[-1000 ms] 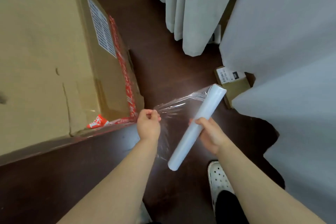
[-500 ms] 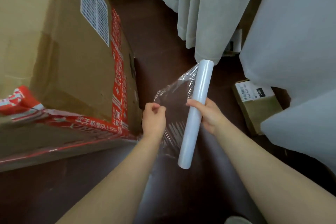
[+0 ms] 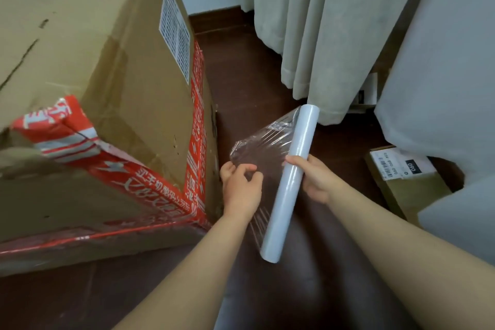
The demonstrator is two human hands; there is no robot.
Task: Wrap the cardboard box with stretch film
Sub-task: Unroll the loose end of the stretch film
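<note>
Home room, curtains (image 3: 308, 35), dark wood floor (image 3: 254, 83)

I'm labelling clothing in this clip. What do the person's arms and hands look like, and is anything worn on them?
Both forearms are bare as far as the frame shows: no sleeves visible. The left hand and right hand carry no gloves, rings, watch or bracelets that can be seen.

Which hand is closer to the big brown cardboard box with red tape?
Left. The left hand is right beside the big brown cardboard box, near its corner; the right hand is farther away, holding the white film roll.
</note>
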